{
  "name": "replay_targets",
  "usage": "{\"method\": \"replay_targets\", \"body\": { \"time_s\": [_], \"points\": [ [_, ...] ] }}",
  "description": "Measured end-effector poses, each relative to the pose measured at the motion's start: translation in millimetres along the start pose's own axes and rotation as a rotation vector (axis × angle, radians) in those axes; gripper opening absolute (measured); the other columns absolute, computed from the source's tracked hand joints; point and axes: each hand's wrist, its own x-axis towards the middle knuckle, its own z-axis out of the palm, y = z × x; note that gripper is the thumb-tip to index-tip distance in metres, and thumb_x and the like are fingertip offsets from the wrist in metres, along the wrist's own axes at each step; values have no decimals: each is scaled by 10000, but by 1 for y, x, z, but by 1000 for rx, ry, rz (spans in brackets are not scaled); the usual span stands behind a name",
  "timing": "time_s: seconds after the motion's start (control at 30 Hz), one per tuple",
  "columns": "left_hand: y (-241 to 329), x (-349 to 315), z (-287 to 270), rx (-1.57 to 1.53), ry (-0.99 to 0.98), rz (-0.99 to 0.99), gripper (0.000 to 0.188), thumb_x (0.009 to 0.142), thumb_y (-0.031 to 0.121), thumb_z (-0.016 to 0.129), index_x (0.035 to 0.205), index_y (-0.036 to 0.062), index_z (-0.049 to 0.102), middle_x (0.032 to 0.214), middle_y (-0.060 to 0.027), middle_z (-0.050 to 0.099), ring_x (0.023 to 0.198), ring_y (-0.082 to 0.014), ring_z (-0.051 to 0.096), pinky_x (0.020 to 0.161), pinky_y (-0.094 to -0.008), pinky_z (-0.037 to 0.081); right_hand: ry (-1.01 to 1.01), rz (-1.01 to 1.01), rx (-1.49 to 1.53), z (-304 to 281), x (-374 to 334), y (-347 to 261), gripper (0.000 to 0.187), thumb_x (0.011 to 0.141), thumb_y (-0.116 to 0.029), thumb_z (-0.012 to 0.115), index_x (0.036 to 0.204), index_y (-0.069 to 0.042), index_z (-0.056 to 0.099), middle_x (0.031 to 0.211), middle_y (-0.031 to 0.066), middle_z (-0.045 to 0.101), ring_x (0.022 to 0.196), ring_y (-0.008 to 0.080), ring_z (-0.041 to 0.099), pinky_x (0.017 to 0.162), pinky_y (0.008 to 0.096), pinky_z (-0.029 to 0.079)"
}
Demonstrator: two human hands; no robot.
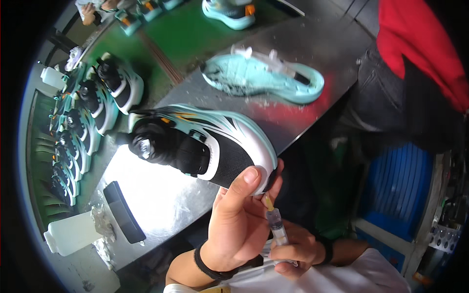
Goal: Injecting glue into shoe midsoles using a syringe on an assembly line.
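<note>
A black, white and mint sneaker [229, 154] is held up in my left hand [234, 215]. The thumb presses on the upper near the toe, and the fingers curl round the toe end. My right hand [298, 249] is closed round a clear syringe [277, 228] with a yellow tip. That tip points up at the edge of the toe, close to my left fingers; whether it touches the sneaker I cannot tell. Past the sneaker, a mint shoe sole [234, 73] lies on the metal table [166, 195] with a clear tool resting across it, perhaps another syringe.
Several similar sneakers [117, 83] stand in a row on the green surface [146, 90] at left. A white plastic bottle [73, 232] lies beside a black bar-shaped object [122, 212]. A person in a red top [422, 46] is at the right, near a blue crate [398, 185].
</note>
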Motion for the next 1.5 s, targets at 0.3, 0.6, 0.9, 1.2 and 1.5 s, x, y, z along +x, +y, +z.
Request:
{"method": "replay_targets", "body": {
  "time_s": [0.3, 0.6, 0.9, 1.2, 1.5],
  "points": [
    [180, 121, -30, 173, -27, 380, 306, 785, 142, 672, 1027, 20, 529, 936, -124, 598, 852, -236, 603, 647, -268, 544, 29, 28, -140, -31, 51, 54, 174, 801, -156, 594, 906, -21, 562, 730, 76, 597, 547, 165, 553, 508, 266, 431],
    [218, 134, 7, 744, 47, 583, 432, 802, 92, 601, 1182, -32, 438, 745, -114, 602, 611, -219, 622, 518, -280, 482, 84, 69, -304, -49, 102, 82, 156, 792, -186, 634, 816, -53, 554, 635, 89, 547, 526, 208, 563, 494, 292, 426],
    [188, 258, 123, 1729, -106, 826, 499, 786, 230, 635, 1237, 75, 488, 723, -109, 636, 580, -187, 629, 544, -285, 501, 129, 67, -364, -43, 99, 90, 190, 764, -192, 665, 831, -43, 566, 720, 107, 575, 570, 270, 577, 514, 318, 450],
    [156, 267, 166, 2265, 115, 979, 560, 662, 497, 675, 1051, 115, 554, 927, -175, 642, 892, -338, 617, 752, -411, 497, 201, -13, -351, -38, 95, 101, 176, 816, -182, 620, 877, -39, 537, 716, 120, 571, 579, 280, 575, 525, 341, 440],
    [237, 193, 104, 1545, -181, 840, 278, 688, 71, 598, 958, 10, 569, 626, -15, 534, 514, -89, 447, 455, -246, 338, 164, 51, -289, -41, 92, 104, 182, 836, -208, 602, 867, -48, 520, 668, 115, 553, 514, 223, 547, 482, 318, 400]
  ]
}}
